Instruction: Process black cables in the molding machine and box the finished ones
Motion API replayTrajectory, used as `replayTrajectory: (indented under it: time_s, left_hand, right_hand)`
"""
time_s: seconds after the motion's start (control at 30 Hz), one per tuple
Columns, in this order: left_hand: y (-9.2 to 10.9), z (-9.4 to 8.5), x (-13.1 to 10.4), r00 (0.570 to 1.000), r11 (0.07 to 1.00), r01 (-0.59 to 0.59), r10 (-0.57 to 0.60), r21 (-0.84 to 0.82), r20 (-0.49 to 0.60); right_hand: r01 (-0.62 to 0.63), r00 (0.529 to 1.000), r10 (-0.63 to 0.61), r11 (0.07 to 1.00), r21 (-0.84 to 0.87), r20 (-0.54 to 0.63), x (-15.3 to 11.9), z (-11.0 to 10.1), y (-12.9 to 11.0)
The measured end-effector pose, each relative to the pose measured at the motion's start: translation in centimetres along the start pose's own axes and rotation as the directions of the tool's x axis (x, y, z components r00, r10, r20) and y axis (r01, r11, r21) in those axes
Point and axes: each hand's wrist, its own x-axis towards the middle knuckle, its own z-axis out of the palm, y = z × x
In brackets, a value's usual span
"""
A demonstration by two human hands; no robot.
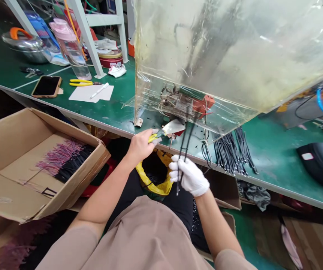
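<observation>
My left hand [142, 145] is closed around the yellow handle of a putty knife [175, 126]. Its wide metal blade points right, over the bench's front edge and below the clear plastic shield. Some of its fingertips have greyish coverings. In a white knitted glove, my right hand [192, 175] pinches thin black cables [184, 150], which stand nearly upright and pass in front of the machine. Their upper ends are blurred. Behind the shield sits a small machine [182, 101] with an orange-red part. A bundle of black cables [230, 153] lies on the bench to the right.
A cardboard box [15, 146] with pink-and-black wires stands left. A yellow-rimmed bag [141, 180] hangs open below the bench edge. The plastic shield [206, 48] slants above the work. Phone [47, 86], yellow pliers [80, 82], bottle [73, 52] and black case [321, 163] lie around.
</observation>
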Motion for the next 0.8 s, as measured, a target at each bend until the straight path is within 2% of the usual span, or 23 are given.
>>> replayTrajectory:
  time_s: [0.1, 0.17, 0.3, 0.43, 0.53, 0.67, 0.8]
  left_hand:
    - [-1.8, -2.0, -2.0, 0.983, 0.980, 0.175, -0.169, 0.097, -0.066]
    - [-2.4, -3.0, -2.9, 0.964, 0.956, 0.259, -0.247, 0.136, -0.097]
    - [-2.4, -3.8, -3.7, 0.946, 0.933, 0.317, -0.298, 0.167, -0.130]
    - [-2.2, -3.6, -3.9, 0.948, 0.937, 0.301, -0.275, 0.179, -0.158]
    - [-2.4, -3.5, -4.1, 0.949, 0.936, 0.298, -0.270, 0.187, -0.161]
    - [-2.7, -3.6, -4.5, 0.940, 0.925, 0.328, -0.301, 0.190, -0.158]
    - [-2.9, -3.6, -4.7, 0.931, 0.918, 0.352, -0.323, 0.183, -0.168]
  right_hand:
    - [-0.102, 0.995, 0.099, 0.987, 0.127, 0.033, 1.5, -0.6, 3.2]
    - [-0.112, 0.992, 0.100, 0.979, 0.168, 0.077, 2.1, -0.4, 3.7]
    - [-0.052, 0.991, 0.029, 0.983, 0.178, 0.133, 4.1, 1.0, 1.0]
    - [0.024, 0.999, -0.033, 0.980, 0.199, 0.041, 7.2, 2.4, -2.8]
    - [0.020, 1.000, -0.024, 0.965, 0.263, 0.012, 9.0, 3.4, -4.8]
    - [-0.017, 1.000, 0.018, 0.942, 0.335, -0.001, 9.8, 4.3, -6.2]
    - [-0.036, 0.998, 0.048, 0.941, 0.336, -0.027, 10.0, 4.6, -6.9]
